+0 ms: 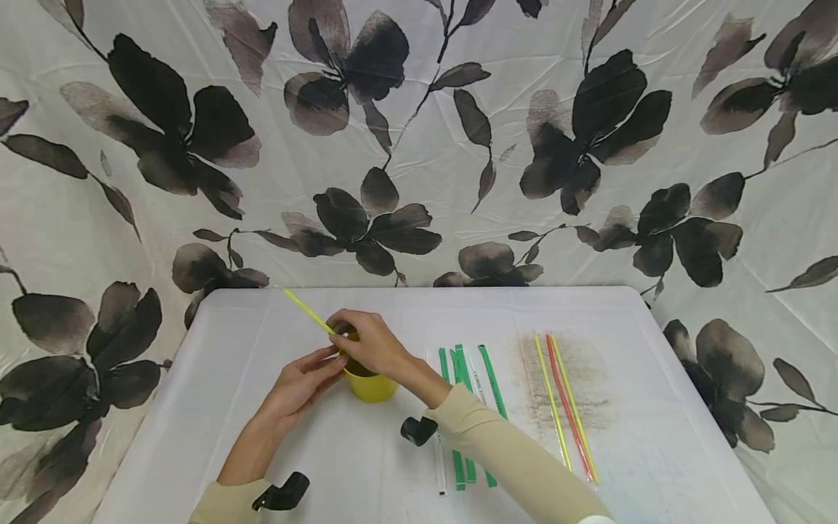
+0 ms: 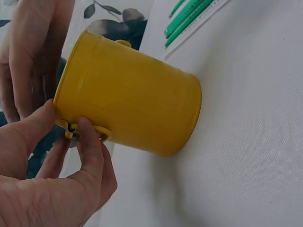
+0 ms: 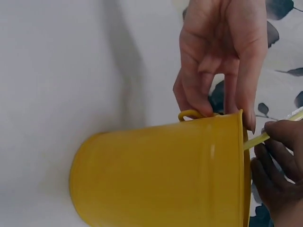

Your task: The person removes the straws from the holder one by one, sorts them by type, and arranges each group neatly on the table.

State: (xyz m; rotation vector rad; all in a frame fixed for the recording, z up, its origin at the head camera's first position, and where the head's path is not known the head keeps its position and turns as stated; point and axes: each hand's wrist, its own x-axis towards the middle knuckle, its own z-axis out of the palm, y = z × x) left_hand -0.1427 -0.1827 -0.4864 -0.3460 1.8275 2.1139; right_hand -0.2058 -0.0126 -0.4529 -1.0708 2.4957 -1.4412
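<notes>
A small yellow bucket (image 1: 372, 389) with loops at its sides stands left of the table's middle. At its loop and rim, my left hand (image 1: 301, 386) pinches the bucket, thumb and fingertips on the metal in the left wrist view. Over the bucket's mouth, my right hand (image 1: 373, 346) pinches a thin yellow straw (image 1: 304, 307) that slants up to the left. In the right wrist view the lower end of the straw (image 3: 258, 141) goes in past the bucket's rim. The bucket's inside is mostly hidden by the right hand.
Several green strips (image 1: 494, 382) and white strips (image 1: 441, 466) lie right of the bucket, partly under the right forearm. Farther right, two yellow straws (image 1: 553, 400) and a red straw (image 1: 568, 393) lie on a brownish stain. A patterned cloth (image 1: 458, 160) hangs behind the table.
</notes>
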